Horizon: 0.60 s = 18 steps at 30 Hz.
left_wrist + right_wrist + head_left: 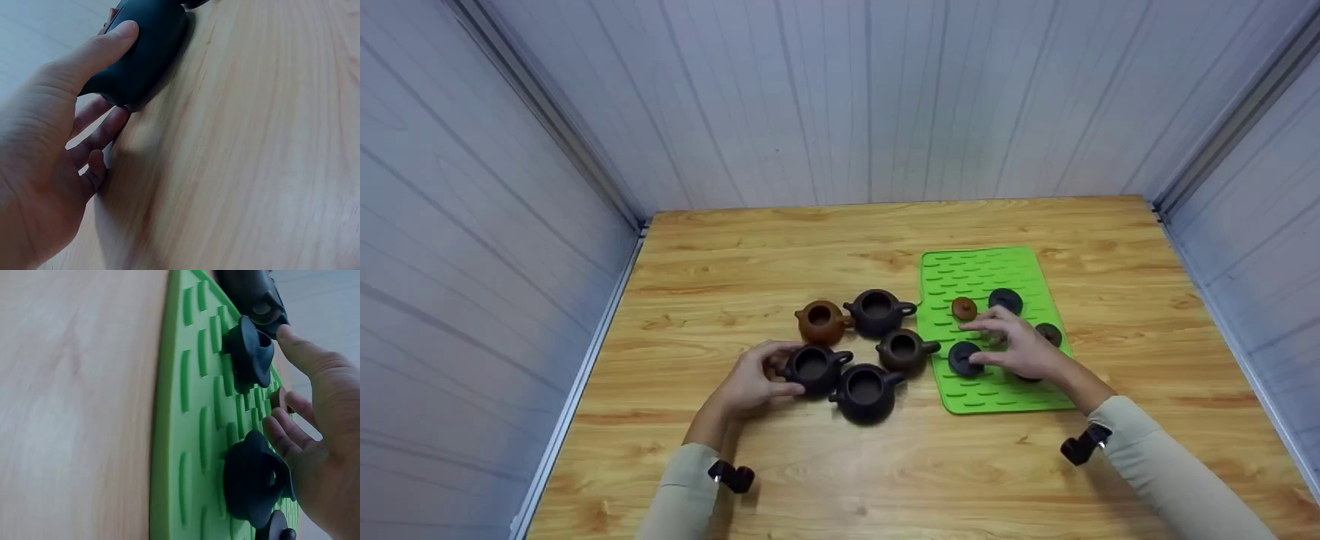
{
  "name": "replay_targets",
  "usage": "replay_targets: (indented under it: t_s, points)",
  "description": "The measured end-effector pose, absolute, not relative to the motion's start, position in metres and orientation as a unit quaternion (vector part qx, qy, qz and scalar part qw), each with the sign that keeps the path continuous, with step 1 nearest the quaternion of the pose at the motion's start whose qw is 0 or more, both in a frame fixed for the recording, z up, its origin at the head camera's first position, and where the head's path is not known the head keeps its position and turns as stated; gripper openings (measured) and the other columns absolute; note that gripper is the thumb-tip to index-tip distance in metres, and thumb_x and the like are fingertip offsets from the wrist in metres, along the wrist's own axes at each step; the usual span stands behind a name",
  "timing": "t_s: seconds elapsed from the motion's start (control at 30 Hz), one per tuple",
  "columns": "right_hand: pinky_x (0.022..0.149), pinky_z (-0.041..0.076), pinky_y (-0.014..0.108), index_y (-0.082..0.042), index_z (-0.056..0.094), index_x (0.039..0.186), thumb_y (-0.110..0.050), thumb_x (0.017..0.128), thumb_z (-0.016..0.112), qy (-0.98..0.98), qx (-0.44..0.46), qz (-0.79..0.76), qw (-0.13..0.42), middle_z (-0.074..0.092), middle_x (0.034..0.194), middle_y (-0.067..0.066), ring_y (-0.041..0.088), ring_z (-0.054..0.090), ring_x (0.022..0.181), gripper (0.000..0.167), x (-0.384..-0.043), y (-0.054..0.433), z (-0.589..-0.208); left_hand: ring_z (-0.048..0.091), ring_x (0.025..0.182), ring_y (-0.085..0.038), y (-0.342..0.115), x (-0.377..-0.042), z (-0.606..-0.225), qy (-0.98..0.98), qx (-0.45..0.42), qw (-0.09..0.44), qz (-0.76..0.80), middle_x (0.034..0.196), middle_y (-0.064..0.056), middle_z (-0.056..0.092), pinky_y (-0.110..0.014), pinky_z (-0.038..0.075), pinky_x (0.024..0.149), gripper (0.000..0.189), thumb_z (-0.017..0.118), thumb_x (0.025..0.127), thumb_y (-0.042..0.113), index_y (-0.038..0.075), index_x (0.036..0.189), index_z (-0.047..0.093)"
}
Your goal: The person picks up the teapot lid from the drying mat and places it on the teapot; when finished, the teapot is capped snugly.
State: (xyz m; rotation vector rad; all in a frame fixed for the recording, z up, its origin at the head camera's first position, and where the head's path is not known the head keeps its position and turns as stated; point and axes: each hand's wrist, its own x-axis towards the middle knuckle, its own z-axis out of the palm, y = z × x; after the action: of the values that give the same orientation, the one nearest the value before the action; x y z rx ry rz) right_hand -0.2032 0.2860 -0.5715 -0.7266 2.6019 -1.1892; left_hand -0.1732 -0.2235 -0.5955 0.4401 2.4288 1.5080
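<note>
My left hand (750,379) holds the side of a small dark lidless teapot (811,381), thumb on its near wall and fingers round the left side. In the left wrist view the thumb presses the dark teapot wall (149,53). My right hand (1024,351) hovers over a green ridged mat (975,401), thumb and fingers spread. Its thumb overlaps a dark teapot lid (962,360) in the head view; in the right wrist view it is apart from that lid (247,354). A reddish-brown lid (964,308) lies near the fingertips. Another dark lid (256,478) sits below the palm, mostly hidden from the head view.
Beside the held pot stand a reddish-brown teapot (821,324), a dark teapot (876,315), a brown teapot (901,356) and a larger dark teapot (865,405), all lidless. A dark lid (1005,301) and a brownish lid (1048,334) lie on the mat. Panel walls (825,112) enclose the wooden table (885,480).
</note>
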Motion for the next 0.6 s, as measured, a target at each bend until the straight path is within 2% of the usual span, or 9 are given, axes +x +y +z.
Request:
replay_targets:
  t_s: [0.13,0.4,0.6]
  points:
    - [0.098,0.062,0.043,-0.005,0.074,0.146,-0.018,0.101,0.086,0.868,-0.242,-0.418,0.114,0.062,0.125,0.02,0.034,0.069,0.114,0.049,-0.207,0.286,-0.576,0.07,0.12,-0.029,-0.223,-0.174,-0.597,0.829,0.157,0.121,0.524,0.14,-0.025,0.075,-0.023,0.054,0.099,0.068,0.098,0.087,0.007,0.002,0.149,0.07]
    - [0.09,0.058,0.029,-0.007,0.079,0.139,-0.018,0.1,0.087,0.862,-0.23,-0.429,0.14,0.062,0.123,0.019,0.026,0.068,0.105,0.042,-0.21,0.287,-0.579,0.072,0.124,-0.032,-0.223,-0.173,-0.598,0.825,0.158,0.118,0.529,0.142,-0.026,0.074,-0.022,0.055,0.101,0.068,0.097,0.087,0.006,0.001,0.149,0.069]
    - [0.088,0.054,0.025,-0.008,0.083,0.132,-0.017,0.098,0.089,0.862,-0.235,-0.427,0.139,0.066,0.12,0.018,0.023,0.065,0.102,0.036,-0.211,0.287,-0.583,0.071,0.119,-0.029,-0.224,-0.173,-0.598,0.833,0.151,0.12,0.519,0.14,-0.025,0.075,-0.023,0.054,0.1,0.068,0.098,0.087,0.007,0.002,0.149,0.07]
